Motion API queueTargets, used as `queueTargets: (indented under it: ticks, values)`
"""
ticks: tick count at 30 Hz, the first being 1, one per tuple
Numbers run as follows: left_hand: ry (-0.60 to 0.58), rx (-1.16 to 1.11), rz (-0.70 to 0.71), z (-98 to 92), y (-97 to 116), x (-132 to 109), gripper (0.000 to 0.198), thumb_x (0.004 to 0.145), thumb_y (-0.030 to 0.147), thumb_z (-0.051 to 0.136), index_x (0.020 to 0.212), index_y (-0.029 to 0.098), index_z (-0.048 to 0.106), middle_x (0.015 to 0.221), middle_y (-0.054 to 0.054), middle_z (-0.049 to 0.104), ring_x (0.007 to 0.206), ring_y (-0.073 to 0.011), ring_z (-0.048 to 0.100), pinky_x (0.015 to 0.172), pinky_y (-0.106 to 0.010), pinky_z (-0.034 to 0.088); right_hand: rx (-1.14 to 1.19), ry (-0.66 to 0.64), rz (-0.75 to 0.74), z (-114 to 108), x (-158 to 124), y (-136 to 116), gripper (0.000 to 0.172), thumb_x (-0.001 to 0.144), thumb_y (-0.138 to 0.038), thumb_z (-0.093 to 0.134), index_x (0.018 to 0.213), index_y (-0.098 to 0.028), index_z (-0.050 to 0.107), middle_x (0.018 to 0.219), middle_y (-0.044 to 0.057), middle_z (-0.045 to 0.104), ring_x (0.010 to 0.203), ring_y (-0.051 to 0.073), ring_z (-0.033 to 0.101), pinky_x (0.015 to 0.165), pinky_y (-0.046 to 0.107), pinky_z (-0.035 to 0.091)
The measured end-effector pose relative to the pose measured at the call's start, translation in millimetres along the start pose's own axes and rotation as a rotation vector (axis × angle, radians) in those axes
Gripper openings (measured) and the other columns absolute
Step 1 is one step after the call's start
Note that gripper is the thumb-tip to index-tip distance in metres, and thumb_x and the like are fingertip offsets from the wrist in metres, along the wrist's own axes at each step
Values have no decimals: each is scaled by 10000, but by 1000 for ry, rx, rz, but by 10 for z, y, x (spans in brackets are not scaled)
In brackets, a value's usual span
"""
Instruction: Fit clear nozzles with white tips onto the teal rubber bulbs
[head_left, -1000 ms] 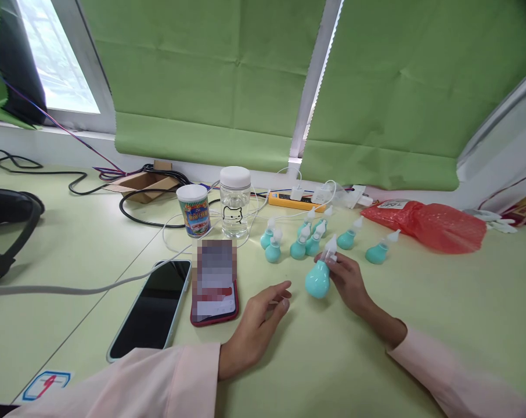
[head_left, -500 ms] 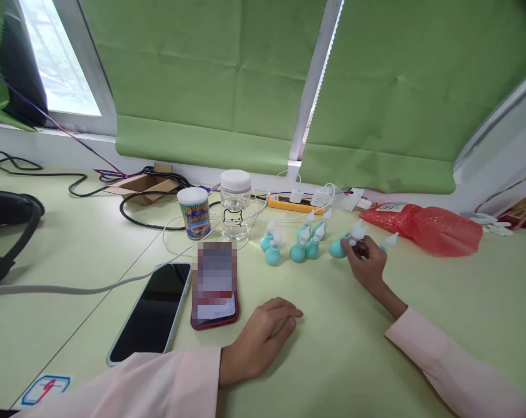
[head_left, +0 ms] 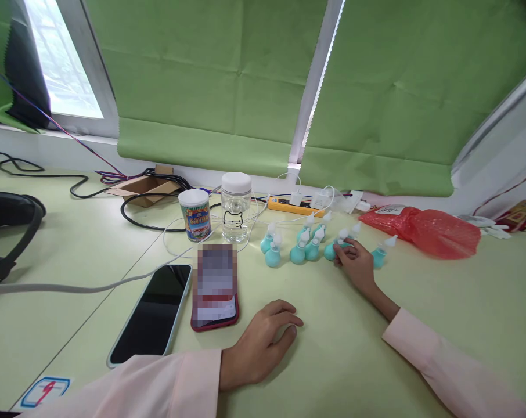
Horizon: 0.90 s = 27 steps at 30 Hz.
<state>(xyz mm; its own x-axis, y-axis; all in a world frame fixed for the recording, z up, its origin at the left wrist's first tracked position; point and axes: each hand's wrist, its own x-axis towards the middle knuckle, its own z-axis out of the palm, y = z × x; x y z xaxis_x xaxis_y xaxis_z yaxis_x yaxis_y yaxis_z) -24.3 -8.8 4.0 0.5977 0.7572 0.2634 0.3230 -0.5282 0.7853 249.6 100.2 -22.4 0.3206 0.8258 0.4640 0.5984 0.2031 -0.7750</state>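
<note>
A teal bulb (head_left: 329,251), smooth and rounded, is toward the far edge of the counter (head_left: 420,325). It lies just left of the right hand (head_left: 357,266), the nearer one, whose grip is pinched on its right side; the fingers partly hide whether its base fully touches down. Its long axis leans up and rightward into a frosted, tapering nozzle (head_left: 342,234). Similar bulbs (head_left: 298,253) stand alongside. The left hand (head_left: 263,345), loosely curled around nothing, rests farther from that edge. Beyond, a crinkled red plastic bag (head_left: 441,233) lies.
</note>
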Motion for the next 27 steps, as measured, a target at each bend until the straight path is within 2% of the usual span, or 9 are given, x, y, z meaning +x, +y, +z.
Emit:
queueTargets:
  ticks: [5, 8, 13, 15, 18, 21, 24, 26, 27]
  values:
    - [10, 8, 25, 19, -1, 11, 238, 815, 143, 406, 937, 183, 607, 1025, -82, 566, 950, -181, 535, 846, -294, 424, -26, -51, -25, -25, -67, 12, 558, 676, -487, 559, 1061, -89, 492, 524, -8, 557, 356, 124, 504, 385, 247, 438]
    - [6, 15, 17, 17, 19, 18, 236, 811, 134, 404, 933, 173, 602, 1029, -87, 564, 966, -186, 527, 857, -297, 413, -64, -9, -67, -84, -106, -3, 524, 680, -449, 568, 1071, -109, 491, 482, -37, 520, 360, 109, 470, 388, 235, 415]
    - [36, -28, -31, 18, 42, 55, 219, 801, 124, 410, 899, 155, 603, 986, -92, 580, 931, -188, 532, 834, -292, 410, -157, 306, -177, -340, -31, -66, 396, 667, -398, 575, 954, -136, 502, 637, -5, 489, 556, 131, 481, 599, 303, 433]
    - [83, -64, -69, 26, 34, 93, 208, 799, 129, 412, 878, 153, 603, 921, -77, 596, 855, -181, 547, 773, -283, 427, -205, 459, -223, -475, 54, -47, 510, 623, -394, 609, 1020, -123, 438, 851, 73, 500, 765, 191, 501, 729, 363, 408]
    - [161, -137, -168, 22, 16, 168, 209, 810, 154, 396, 843, 154, 602, 838, -57, 610, 760, -169, 550, 680, -268, 440, -317, 628, -262, -621, 183, 88, 746, 530, -410, 671, 1127, -108, 342, 1146, 173, 379, 1060, 283, 362, 861, 415, 324]
    - [214, -168, -210, 5, 17, 193, 216, 826, 168, 379, 815, 156, 595, 809, -52, 618, 746, -166, 556, 659, -267, 448, -310, 548, -59, -641, 246, 321, 864, 512, -428, 680, 1199, -105, 267, 1233, 212, 319, 1066, 298, 355, 846, 410, 327]
    - [204, -42, -65, 43, 46, 46, 227, 853, 175, 355, 861, 171, 582, 846, -65, 615, 787, -178, 565, 700, -297, 459, -251, 361, 119, -584, 233, 537, 684, 558, -436, 635, 1108, -113, 387, 1014, 168, 521, 822, 254, 505, 712, 394, 395]
    - [-5, 153, 202, 123, 79, -180, 242, 874, 214, 339, 961, 217, 565, 987, -85, 590, 889, -196, 548, 735, -322, 463, -235, 295, 154, -547, 202, 623, 500, 602, -439, 585, 986, -135, 482, 852, 100, 578, 734, 229, 526, 688, 390, 404]
    - [-70, 179, 262, 176, 98, -321, 207, 864, 256, 385, 958, 255, 570, 1002, -68, 588, 886, -193, 549, 720, -322, 475, -226, 284, 167, -534, 185, 647, 440, 621, -442, 561, 940, -143, 506, 827, 85, 582, 738, 228, 527, 703, 395, 401]
